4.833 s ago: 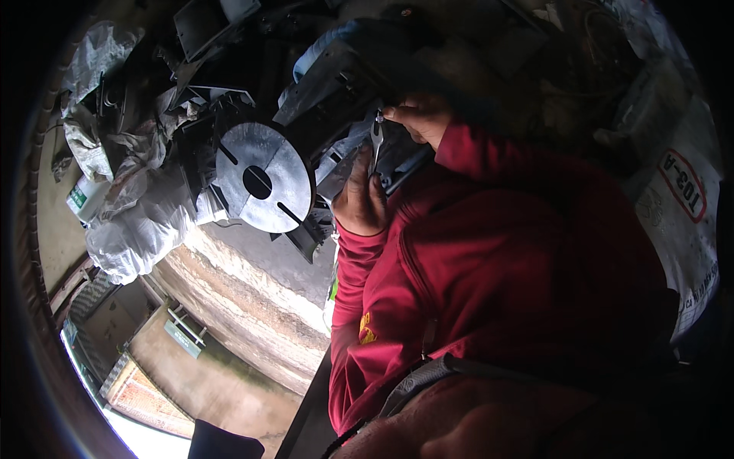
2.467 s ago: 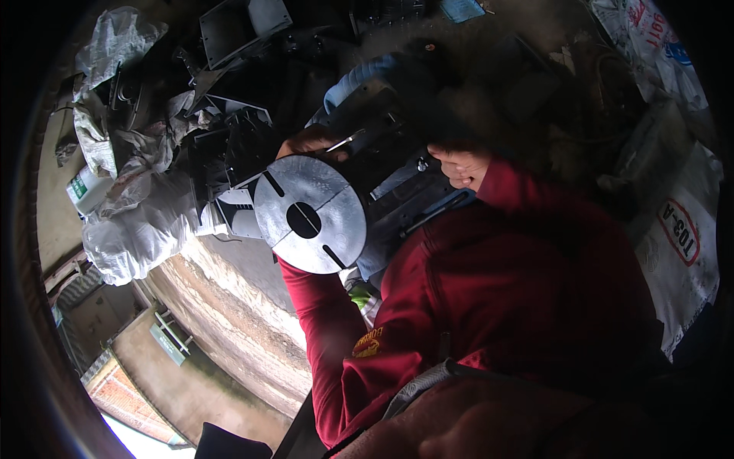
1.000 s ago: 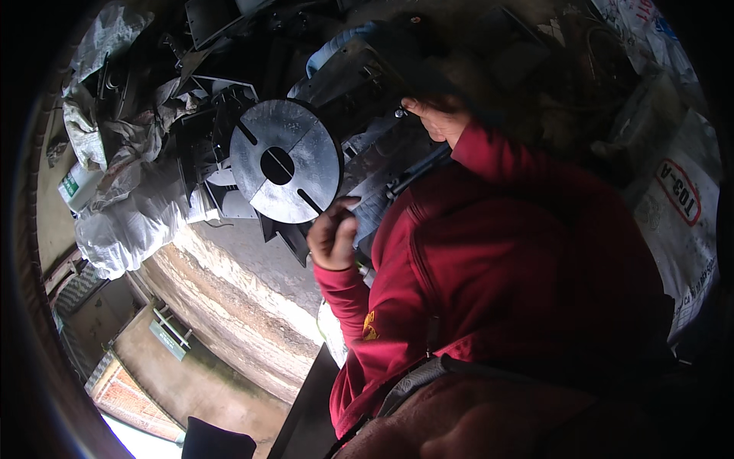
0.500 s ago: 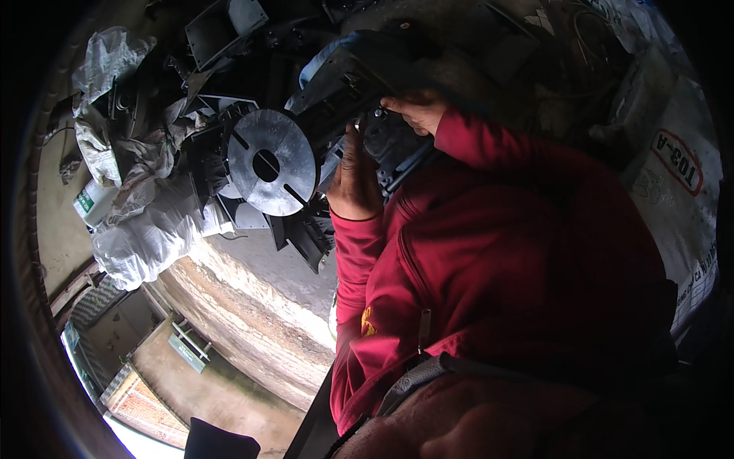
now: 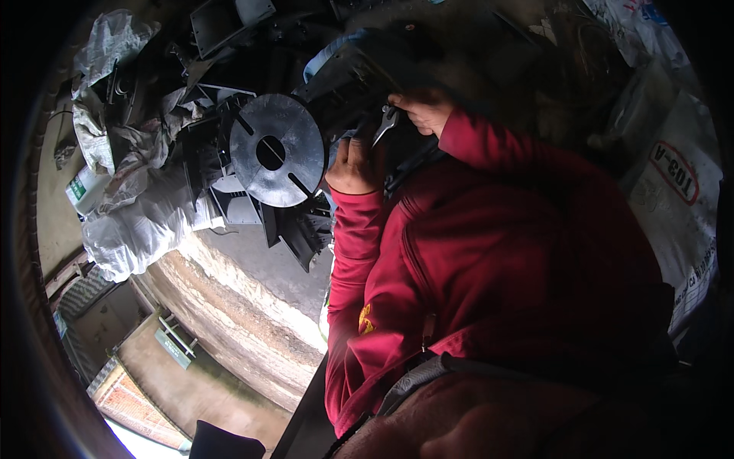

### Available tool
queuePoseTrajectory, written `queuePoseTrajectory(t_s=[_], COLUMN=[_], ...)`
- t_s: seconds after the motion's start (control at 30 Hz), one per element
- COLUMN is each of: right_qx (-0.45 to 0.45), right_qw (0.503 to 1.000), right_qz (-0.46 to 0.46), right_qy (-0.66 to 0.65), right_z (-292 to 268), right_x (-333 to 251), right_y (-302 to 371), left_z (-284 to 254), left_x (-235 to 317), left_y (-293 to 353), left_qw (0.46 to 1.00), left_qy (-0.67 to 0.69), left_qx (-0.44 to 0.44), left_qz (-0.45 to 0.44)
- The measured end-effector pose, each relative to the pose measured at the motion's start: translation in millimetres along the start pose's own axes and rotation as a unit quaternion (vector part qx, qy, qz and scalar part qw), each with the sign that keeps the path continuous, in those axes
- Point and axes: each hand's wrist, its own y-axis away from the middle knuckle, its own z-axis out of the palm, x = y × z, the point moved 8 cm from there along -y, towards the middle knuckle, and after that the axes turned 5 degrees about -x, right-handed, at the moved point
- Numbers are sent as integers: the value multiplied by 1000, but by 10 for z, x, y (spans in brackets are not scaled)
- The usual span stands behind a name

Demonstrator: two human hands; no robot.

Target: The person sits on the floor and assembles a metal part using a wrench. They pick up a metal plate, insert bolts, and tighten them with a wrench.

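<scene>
Head view: left hand [image 5: 355, 167] partly shadowed; wrench [image 5: 386, 122] partly hidden

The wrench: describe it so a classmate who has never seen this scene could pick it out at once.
Start at the big grey slotted disc. Just right of it is the left hand; the wrench slants up from there toward the right hand. A forked end and silvery shine set it apart from the dark metal parts near it.

In 1 second, raised left hand [image 5: 355, 170] from lower right of slotted disc [image 5: 300, 145] to its right, bringing wrench [image 5: 385, 125] into view.
</scene>
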Motion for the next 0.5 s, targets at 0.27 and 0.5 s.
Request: queuePoseTrajectory(t_s=[0.27,0.5], right_qx=[11,31], right_qw=[1000,999], right_qz=[24,19], right_qy=[-6,5], right_z=[-39,-8], right_x=[48,-1], right_y=[-12,57], left_z=[86,-158], left_x=[-16,76], left_y=[-5,-21], left_qw=[998,999], left_qy=[-47,37], left_qx=[-7,22], left_qz=[-37,-9])
